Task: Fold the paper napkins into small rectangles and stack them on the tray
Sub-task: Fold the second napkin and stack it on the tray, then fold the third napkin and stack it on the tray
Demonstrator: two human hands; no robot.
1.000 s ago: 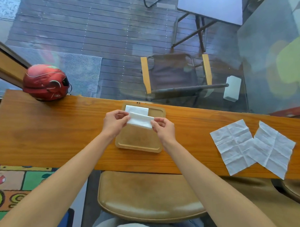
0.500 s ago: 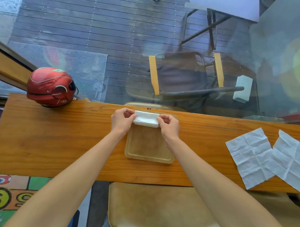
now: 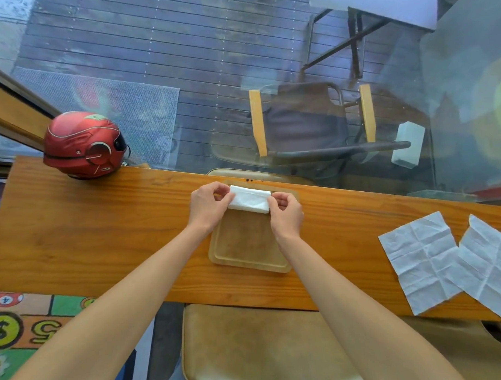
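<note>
Folded napkin (image 3: 249, 201) at the far end of the tray (image 3: 247, 265), a small white rectangle pinched at each short end: left hand (image 3: 208, 207) on the left edge, right hand (image 3: 285, 214) on the right edge, fingers curled in narrow pinches. Whether resting on the tray or held just above it, cannot tell. Probably very light, soft and limp, with layers apt to spring open or slide askew once let go; easily torn or creased by a hard tug. Best taken by the short ends or the folded edge, all layers caught together, then pressed flat along the creases before release. Two flat napkins (image 3: 420, 259) (image 3: 490, 266) well apart to the right on the table (image 3: 89, 238), overlapping slightly, one hanging over the near edge; likely to lift at a corner and to slide on the smooth wood. Red helmet (image 3: 84, 144) at far left.
</note>
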